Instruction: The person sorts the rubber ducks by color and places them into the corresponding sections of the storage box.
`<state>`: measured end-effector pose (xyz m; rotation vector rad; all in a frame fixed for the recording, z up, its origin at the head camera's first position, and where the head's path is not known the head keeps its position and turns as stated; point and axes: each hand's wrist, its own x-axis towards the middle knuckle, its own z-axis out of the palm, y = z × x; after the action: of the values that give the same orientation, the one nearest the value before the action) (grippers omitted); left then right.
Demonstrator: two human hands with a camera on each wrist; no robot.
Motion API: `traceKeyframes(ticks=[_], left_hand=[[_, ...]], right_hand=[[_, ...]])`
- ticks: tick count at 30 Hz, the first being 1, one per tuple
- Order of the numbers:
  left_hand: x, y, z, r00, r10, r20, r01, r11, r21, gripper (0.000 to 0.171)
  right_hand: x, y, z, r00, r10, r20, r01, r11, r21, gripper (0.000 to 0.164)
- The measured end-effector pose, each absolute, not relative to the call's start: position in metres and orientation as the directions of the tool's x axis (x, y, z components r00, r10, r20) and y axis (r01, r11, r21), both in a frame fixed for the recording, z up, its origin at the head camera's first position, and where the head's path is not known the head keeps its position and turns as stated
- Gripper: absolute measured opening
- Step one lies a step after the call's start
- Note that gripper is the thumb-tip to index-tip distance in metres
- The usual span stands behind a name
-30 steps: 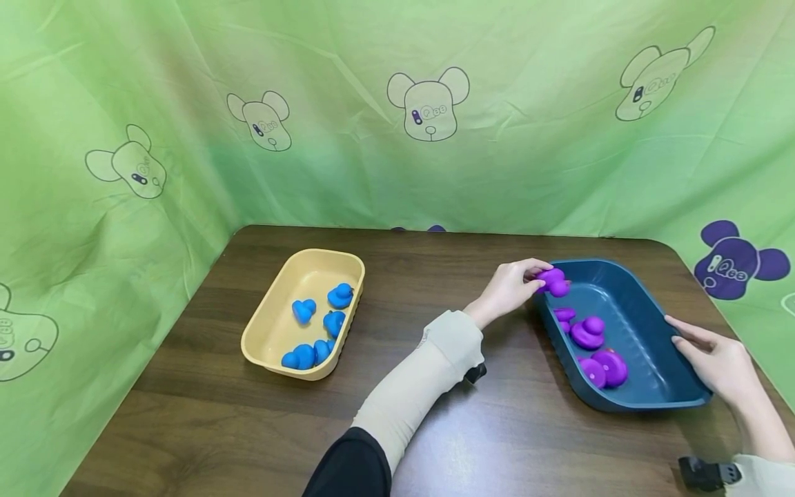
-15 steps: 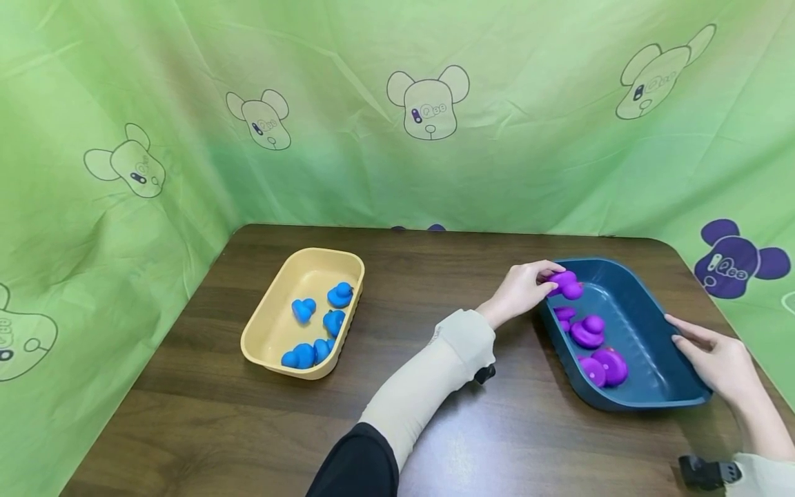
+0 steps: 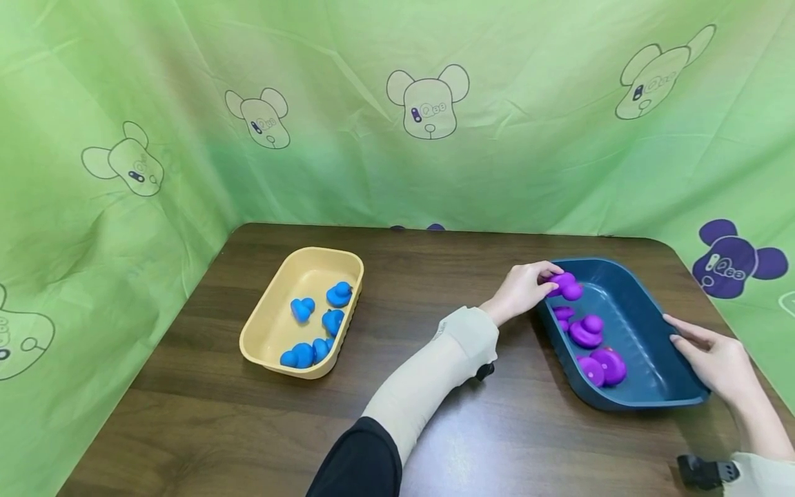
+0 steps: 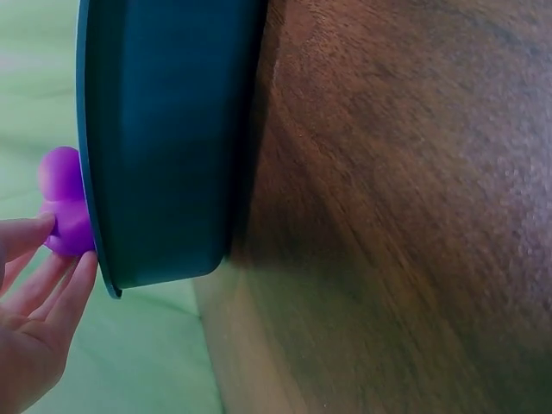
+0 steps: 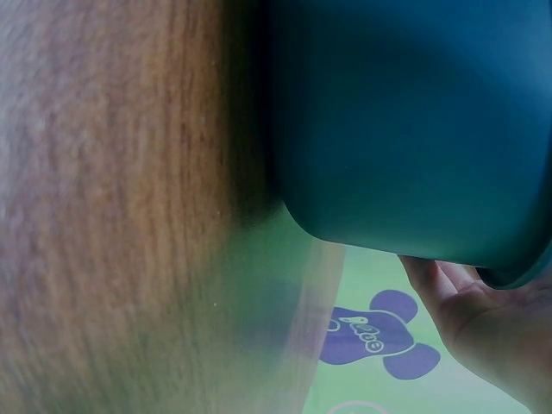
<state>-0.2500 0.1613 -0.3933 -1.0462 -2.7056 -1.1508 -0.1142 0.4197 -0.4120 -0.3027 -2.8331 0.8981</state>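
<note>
My left hand (image 3: 520, 290) pinches a purple rubber duck (image 3: 566, 286) between thumb and fingers. It holds the duck at the far left rim of the blue plastic tub (image 3: 646, 345). In the left wrist view the purple duck (image 4: 65, 203) shows at the tub's rim with the fingertips under it. Inside the tub, along its left side, lie several other purple ducks (image 3: 586, 333). On the tub's right side my right hand (image 3: 720, 362) grips the rim; in the right wrist view, the tub's wall (image 5: 405, 129) partly hides its fingers.
A yellow tub (image 3: 273, 317) holding several blue ducks (image 3: 338, 295) stands on the left of the brown wooden table (image 3: 428, 269). A green cloth (image 3: 348, 179) with printed mouse-like heads hangs behind the table and at its sides.
My left hand has moved slightly right with the purple duck, bringing it from the rim's outer left side to over the tub's far left corner. The right hand stays on the rim.
</note>
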Motion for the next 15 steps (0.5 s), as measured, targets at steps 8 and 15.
traceKeyframes(ticks=[8, 15], left_hand=[[-0.2505, 0.1644, -0.3947, -0.789, 0.549, 0.276, 0.579, 0.516, 0.631, 0.019], [-0.2498, 0.1631, -0.4007, -0.792, 0.531, 0.303, 0.584, 0.51, 0.632, 0.019]], right_hand=[[-0.1148, 0.4238, -0.4144, -0.969, 0.234, 0.08, 0.142, 0.792, -0.593, 0.037], [-0.115, 0.4218, -0.4136, -0.97, 0.233, 0.071, 0.148, 0.793, -0.591, 0.038]])
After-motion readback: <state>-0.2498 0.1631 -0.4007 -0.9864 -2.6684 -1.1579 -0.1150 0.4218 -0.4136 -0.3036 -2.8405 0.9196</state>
